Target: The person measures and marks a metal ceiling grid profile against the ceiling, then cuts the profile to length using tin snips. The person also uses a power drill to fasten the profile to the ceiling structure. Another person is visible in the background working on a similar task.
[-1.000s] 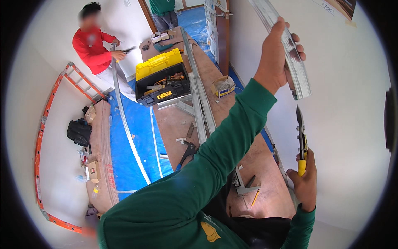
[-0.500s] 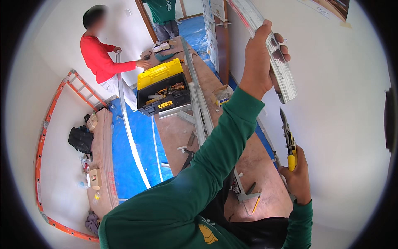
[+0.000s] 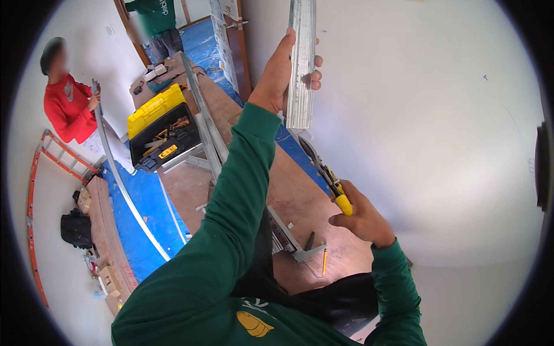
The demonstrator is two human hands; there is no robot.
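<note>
My left hand [image 3: 272, 81] is wrapped round a long ribbed galvanized metal profile [image 3: 302, 72], held up nearly upright. Its top runs out of the picture, and its cut lower end hangs in the air. Just below that end are the dark blades of a pair of tin snips [image 3: 324, 173], tilted up to the left. My right hand [image 3: 366, 216] grips the snips by their yellow handles. The blades look apart from the profile's end, or close by it at most.
Below lies a brown work board [image 3: 300, 190] with a pencil [image 3: 324, 262] and a metal square [image 3: 306, 254]. An open yellow-lidded toolbox [image 3: 164, 138] and long metal profiles [image 3: 210, 138] lie farther off. A person in red [image 3: 72, 109] holds a long strip [image 3: 124, 190]; another [image 3: 156, 20] stands beyond.
The view has turned to the right. The profile has swung from slanted to nearly upright, and the snips now tilt left, nearer its end. The person in red has taken a hand off the table.
</note>
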